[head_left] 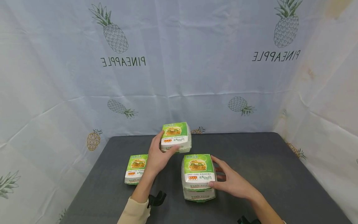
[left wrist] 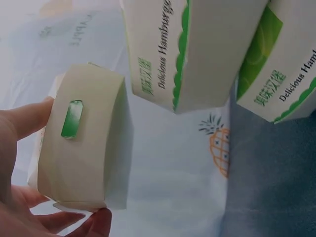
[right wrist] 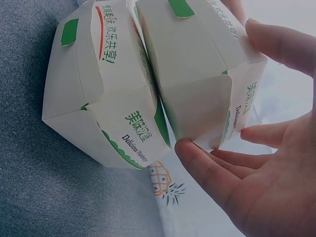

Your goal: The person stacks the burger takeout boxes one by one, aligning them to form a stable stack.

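My left hand [head_left: 160, 155] grips a green and white hamburger box [head_left: 175, 137] up near the table's back edge, with the thumb and fingers on opposite sides. In the left wrist view this carton [left wrist: 81, 143] shows a plain white side with a green tab. Closer to me, my right hand [head_left: 233, 180] holds the upper box [head_left: 198, 171] of a two-high stack by its right side. The lower box [head_left: 199, 195] stands on the table, mostly covered from above. In the right wrist view a narrow wedge-shaped gap shows between upper carton [right wrist: 192, 64] and lower carton [right wrist: 98, 98].
Another hamburger box [head_left: 136, 168] sits on the dark table [head_left: 251, 155] at the left, partly behind my left forearm. A white cloth [head_left: 195, 77] with pineapple prints hangs behind the table and along both sides.
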